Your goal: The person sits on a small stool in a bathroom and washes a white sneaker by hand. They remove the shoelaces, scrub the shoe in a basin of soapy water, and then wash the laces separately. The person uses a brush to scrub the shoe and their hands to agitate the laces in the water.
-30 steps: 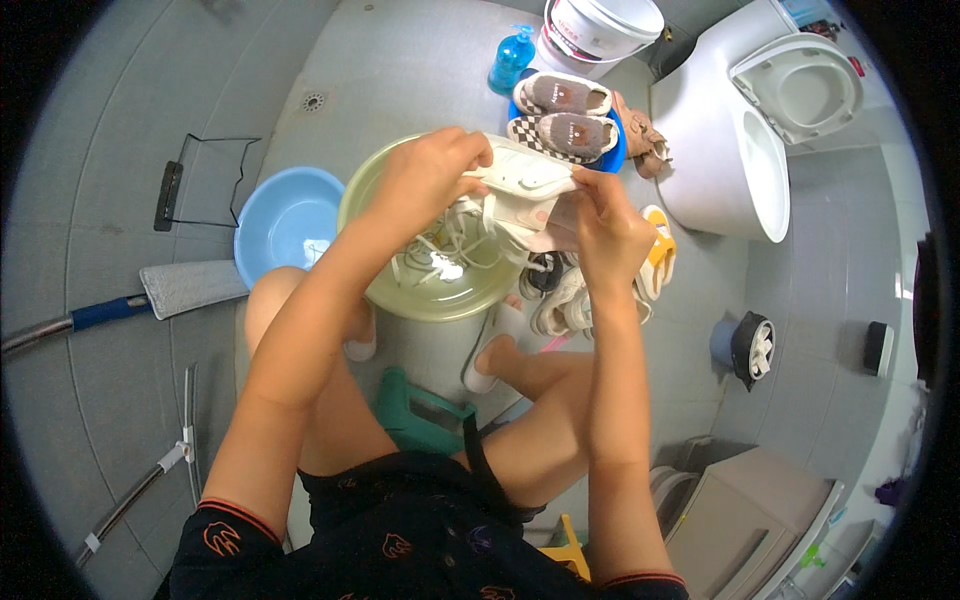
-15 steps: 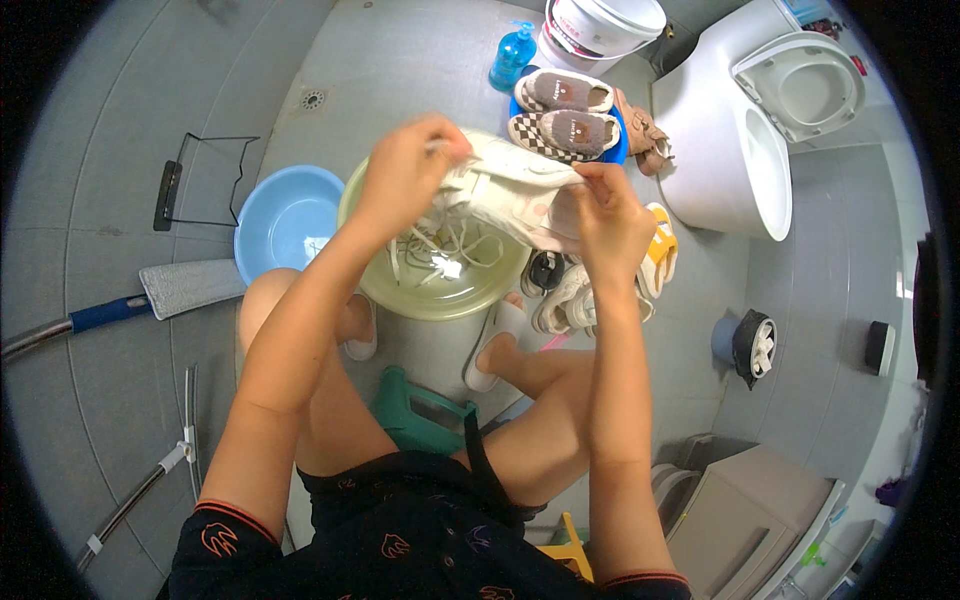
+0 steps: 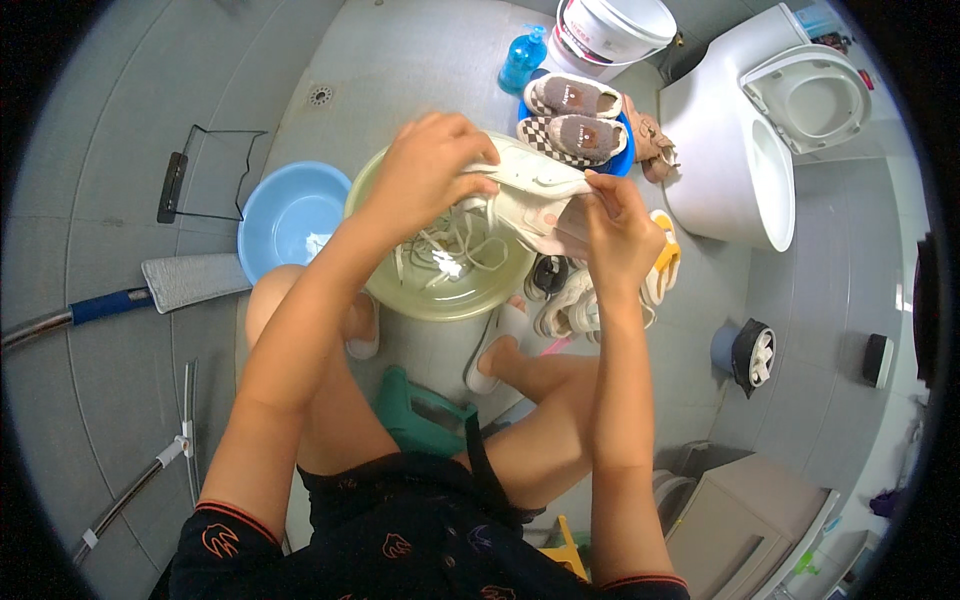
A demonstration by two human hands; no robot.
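A white sneaker (image 3: 537, 192) is stretched between my two hands over a pale green basin (image 3: 478, 300). My left hand (image 3: 432, 165) grips one end of it, thumb beneath and fingers on top. At the other end, beside the opening with its pinkish lining, my right hand (image 3: 622, 222) pinches the edge. White shoelaces (image 3: 462, 250) lie in the basin's water below the shoe. Whether they are threaded into this shoe I cannot tell.
Left of the green basin is a light blue basin (image 3: 262, 225). Checkered shoes (image 3: 572, 138) rest on a blue tub, with a blue pump bottle (image 3: 521, 62) and white bucket (image 3: 612, 35) behind. More shoes (image 3: 567, 302) stand right, near the toilet (image 3: 715, 140). A green stool (image 3: 415, 425) is under me.
My left hand was blurred in motion and now holds steady on the shoe, thumb and fingers around its end. The right hand keeps its pinch. The whole view has shifted slightly.
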